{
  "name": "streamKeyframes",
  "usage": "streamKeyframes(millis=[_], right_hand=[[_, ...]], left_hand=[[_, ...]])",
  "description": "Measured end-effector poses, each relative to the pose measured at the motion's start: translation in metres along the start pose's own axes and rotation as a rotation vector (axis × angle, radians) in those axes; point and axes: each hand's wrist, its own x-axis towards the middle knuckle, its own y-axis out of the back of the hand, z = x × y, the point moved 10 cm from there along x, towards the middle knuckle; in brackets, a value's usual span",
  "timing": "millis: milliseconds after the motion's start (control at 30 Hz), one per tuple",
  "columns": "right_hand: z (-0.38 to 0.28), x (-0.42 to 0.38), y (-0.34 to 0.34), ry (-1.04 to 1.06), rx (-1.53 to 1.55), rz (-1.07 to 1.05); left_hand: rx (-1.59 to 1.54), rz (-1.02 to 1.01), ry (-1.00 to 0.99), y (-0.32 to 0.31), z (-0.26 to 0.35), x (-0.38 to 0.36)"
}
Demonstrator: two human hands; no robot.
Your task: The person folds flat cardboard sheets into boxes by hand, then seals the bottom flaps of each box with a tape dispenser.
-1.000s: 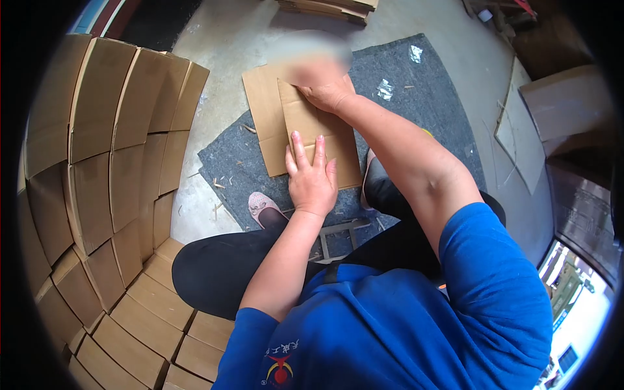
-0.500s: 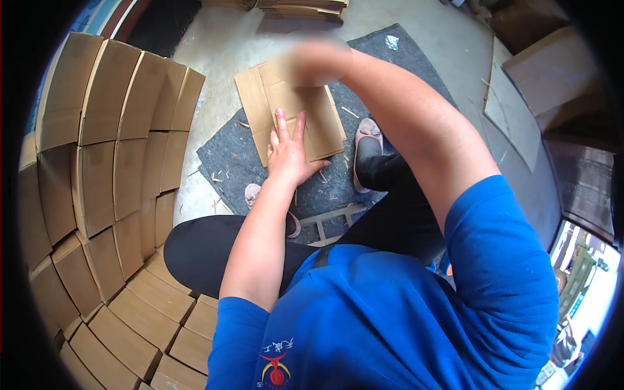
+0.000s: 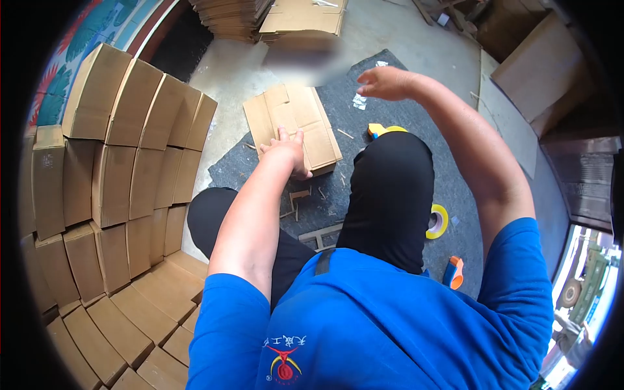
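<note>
A closed-up cardboard box [image 3: 302, 117], low and flat, lies on the dark mat in front of me. My left hand [image 3: 286, 153] rests on its near left part, fingers spread and pressed flat. Off to the right of the box, my right hand [image 3: 383, 84] hangs in the air with thumb and fingers apart and nothing visible between them. Just below its fingertips lies a crumpled white scrap [image 3: 359, 101]. A tape dispenser [image 3: 377, 130] with a yellow roll lies on the mat, partly hidden behind my knee.
A tape roll [image 3: 439, 221] and an orange-and-blue tool [image 3: 454, 272] lie right of my leg. Stacked cardboard boxes [image 3: 117, 182] form a wall on the left. Flat cardboard piles [image 3: 302, 16] stand at the back. Cardboard strips litter the mat [image 3: 227, 156].
My right hand has left the box and moved to the right. My left hand stays on the box. My right knee has come up into view, and the tape and tool now show.
</note>
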Motion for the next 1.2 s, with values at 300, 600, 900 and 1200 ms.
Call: streamKeyframes(millis=[300,600,900,1200], right_hand=[[0.013,0.077,-0.112,0.004,0.375,-0.024],[0.232,-0.011,-0.190,-0.762,0.438,0.307],[0.182,-0.013,-0.260,-0.688,0.031,0.253],[0.150,-0.041,-0.177,-0.310,0.136,0.551]], left_hand=[[0.056,-0.211,-0.125,0.020,-0.002,0.041],[0.032,-0.060,-0.173,0.045,0.005,0.022],[-0.196,0.324,-0.286,0.062,-0.006,0.017],[-0.254,0.492,-0.330,0.073,-0.011,0.015]])
